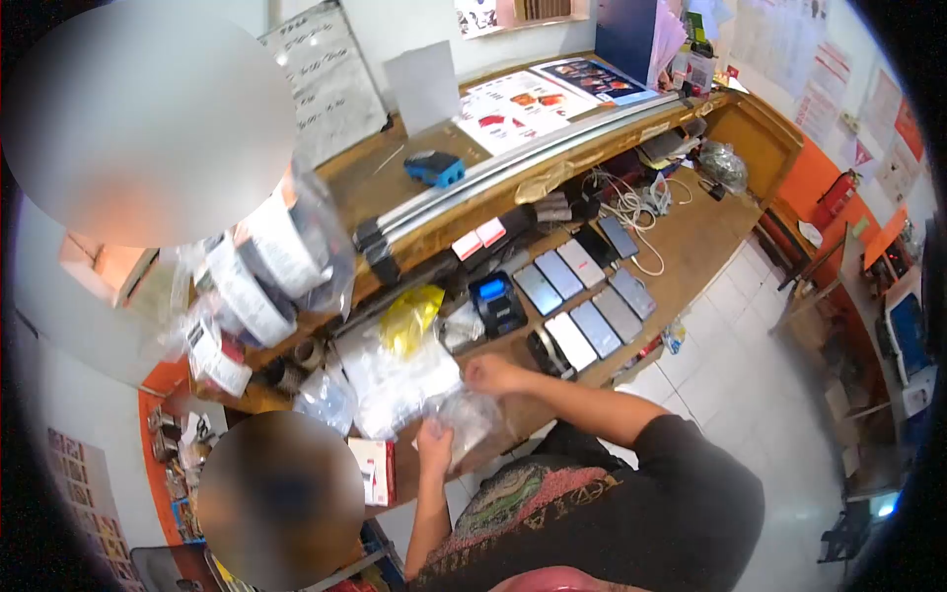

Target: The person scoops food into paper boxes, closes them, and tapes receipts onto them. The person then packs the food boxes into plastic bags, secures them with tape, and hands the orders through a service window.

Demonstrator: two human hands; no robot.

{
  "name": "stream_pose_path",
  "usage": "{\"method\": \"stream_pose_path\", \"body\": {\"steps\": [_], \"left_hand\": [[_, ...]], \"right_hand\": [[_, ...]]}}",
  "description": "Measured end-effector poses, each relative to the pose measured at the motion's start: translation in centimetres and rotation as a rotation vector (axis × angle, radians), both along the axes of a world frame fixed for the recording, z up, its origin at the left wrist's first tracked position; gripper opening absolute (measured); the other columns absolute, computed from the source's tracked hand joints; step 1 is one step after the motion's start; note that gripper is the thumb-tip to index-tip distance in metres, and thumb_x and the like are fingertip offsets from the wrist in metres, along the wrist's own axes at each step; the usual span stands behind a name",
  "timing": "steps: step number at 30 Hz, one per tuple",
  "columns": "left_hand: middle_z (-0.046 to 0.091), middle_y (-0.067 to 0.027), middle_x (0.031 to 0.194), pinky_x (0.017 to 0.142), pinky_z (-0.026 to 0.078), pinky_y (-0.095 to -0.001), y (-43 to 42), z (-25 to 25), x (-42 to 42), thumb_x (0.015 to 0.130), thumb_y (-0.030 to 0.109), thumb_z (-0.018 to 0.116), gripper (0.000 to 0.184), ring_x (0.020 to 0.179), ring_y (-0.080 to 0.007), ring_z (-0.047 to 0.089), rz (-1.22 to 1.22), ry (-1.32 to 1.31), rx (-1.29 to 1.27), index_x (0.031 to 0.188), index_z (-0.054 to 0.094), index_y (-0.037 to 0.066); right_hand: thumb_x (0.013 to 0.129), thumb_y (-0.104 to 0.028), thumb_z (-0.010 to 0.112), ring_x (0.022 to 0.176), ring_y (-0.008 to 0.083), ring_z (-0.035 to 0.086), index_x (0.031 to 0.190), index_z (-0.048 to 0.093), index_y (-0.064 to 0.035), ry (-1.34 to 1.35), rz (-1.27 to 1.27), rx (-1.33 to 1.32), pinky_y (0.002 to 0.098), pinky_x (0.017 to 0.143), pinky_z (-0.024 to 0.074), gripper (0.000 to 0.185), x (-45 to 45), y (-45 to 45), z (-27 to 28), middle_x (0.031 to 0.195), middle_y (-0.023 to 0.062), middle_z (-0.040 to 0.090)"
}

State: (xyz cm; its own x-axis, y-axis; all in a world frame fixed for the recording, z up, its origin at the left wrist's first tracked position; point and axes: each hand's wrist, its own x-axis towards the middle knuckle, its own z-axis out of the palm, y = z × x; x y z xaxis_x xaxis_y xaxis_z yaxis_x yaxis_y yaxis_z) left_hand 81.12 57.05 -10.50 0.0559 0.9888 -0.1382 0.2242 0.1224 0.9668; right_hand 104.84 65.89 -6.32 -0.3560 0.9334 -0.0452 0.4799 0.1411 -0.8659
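A clear, crumpled plastic bag (pixel 468 418) is at the near edge of a brown wooden desk (pixel 691 232), between a person's two bare hands. The left hand (pixel 434 442), on the near left side of the bag, has its thumb and fingers closed together, pinching the film. The right hand (pixel 493 375) is at the bag's far right edge with its fingers curled together; whether they pinch the film too, I cannot tell. Just beyond the bag, to the left, lie white sheets (pixel 390 390), with a yellow plastic bag (pixel 410 321) on their far part. To the near left stands a red-and-white box (pixel 372 472). Farther out and to the right is a black device with a lit blue screen (pixel 496 304). Right of it, several phones (pixel 595 329) lie side by side in two slanting rows, and beyond them white cables (pixel 631 209) lie in a loose tangle. On a raised counter at the far side rest a blue-and-black device (pixel 434 169) and, to its right, colorful printed sheets (pixel 523 107). White floor tiles (pixel 725 345) show at the right.
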Motion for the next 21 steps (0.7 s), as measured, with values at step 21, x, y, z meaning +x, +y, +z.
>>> {"method": "stream_pose_path", "body": {"steps": [21], "left_hand": [[0.055, -0.0144, 0.112, 0.083, 0.044, -0.0381, 20.0, -3.5, 27.6, 0.076, 0.017, 0.071, 0.047, 0.105, -0.0252, 0.051, 0.347, 0.881, 0.174, 0.116, 0.052, -0.001]], "right_hand": [[0.084, -0.012, 0.055, 0.075, 0.0234, 0.060, 0.091, 0.062, -0.0005, -0.079, -1.721, -0.004, 0.0362, 0.069, 0.0481, 0.015, 64.3, 4.7, -14.8, 0.081, 0.0124, 0.063]]}}
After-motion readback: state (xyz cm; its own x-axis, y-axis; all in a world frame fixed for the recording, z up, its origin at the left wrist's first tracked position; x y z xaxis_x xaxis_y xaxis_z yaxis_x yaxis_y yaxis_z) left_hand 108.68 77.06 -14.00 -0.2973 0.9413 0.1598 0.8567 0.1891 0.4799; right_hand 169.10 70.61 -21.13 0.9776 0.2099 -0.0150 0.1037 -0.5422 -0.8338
